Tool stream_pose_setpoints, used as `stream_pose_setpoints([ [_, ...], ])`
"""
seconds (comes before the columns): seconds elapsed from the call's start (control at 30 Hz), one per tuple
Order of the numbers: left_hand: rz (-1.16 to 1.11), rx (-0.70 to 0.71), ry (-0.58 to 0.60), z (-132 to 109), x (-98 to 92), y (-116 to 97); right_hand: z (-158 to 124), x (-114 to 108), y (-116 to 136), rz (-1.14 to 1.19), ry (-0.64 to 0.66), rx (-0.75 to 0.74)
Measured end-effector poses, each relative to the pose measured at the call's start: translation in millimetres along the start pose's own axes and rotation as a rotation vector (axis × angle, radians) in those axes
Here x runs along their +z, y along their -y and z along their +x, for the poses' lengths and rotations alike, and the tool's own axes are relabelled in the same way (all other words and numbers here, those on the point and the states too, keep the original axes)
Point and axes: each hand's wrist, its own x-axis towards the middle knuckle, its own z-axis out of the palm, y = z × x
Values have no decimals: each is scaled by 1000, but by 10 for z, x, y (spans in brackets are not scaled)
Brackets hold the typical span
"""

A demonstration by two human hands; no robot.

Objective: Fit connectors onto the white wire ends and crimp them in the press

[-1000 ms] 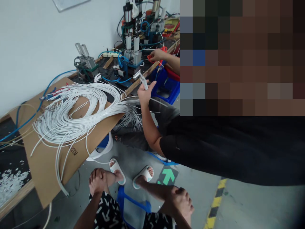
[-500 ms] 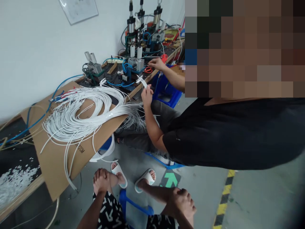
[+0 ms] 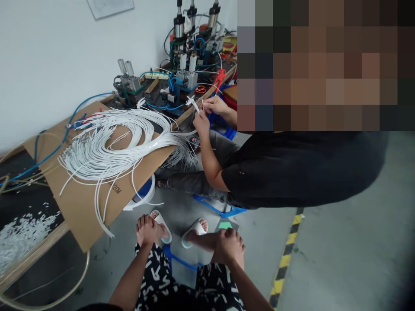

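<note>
white cables, head view: from where i stand, the big looped bunch of white cables (image 3: 116,164) lies on a brown cardboard sheet (image 3: 78,211) over the tabletop (image 3: 22,196), ahead of the seated person and off to their left.
long axis: the bunch bends round at its left end, and its thickest run goes up and rightward, fanning out past the cardboard's edge near a co-worker's dark trousers (image 3: 188,185).
loose strands: several loose strands (image 3: 97,198) trail from the bunch's near side; a couple reach the sheet's near edge, to the left of the left hand (image 3: 147,229), while another curls over the edge, its tip ahead of that hand and apart from it.
left hand: it rests at the knee end of the left leg (image 3: 157,268), fingers loosely bent, gripping nothing; it is nearer the cables, which lie forward and left of its fingers.
right hand: the right hand (image 3: 231,242) drapes over the right leg (image 3: 217,276), fingers relaxed and holding nothing; the cables lie farther off, beyond the left hand's side.
co-worker: the near hand (image 3: 201,124) grips flat white pieces (image 3: 194,105); the far hand (image 3: 216,105) is close beside, though i cannot tell whether it touches them.
</note>
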Motion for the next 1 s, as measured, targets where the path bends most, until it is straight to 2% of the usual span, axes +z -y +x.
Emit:
stream_pose_setpoints([
  [0.17,-15,42,23,51,-11,-251,-221,-138,145,51,24,-149],
  [0.33,-46,68,34,43,30,-317,-204,-282,117,191,34,23],
  [0.47,-66,54,11,44,44,-269,-77,-304,-126,207,25,89],
  [0.63,-54,39,9,66,5,-275,120,-204,-394,211,21,167],
  [0.77,-19,16,28,81,-75,-290,255,-169,-402,233,46,268],
  [1.0,26,7,35,55,-145,-202,249,-266,-263,221,37,231],
])
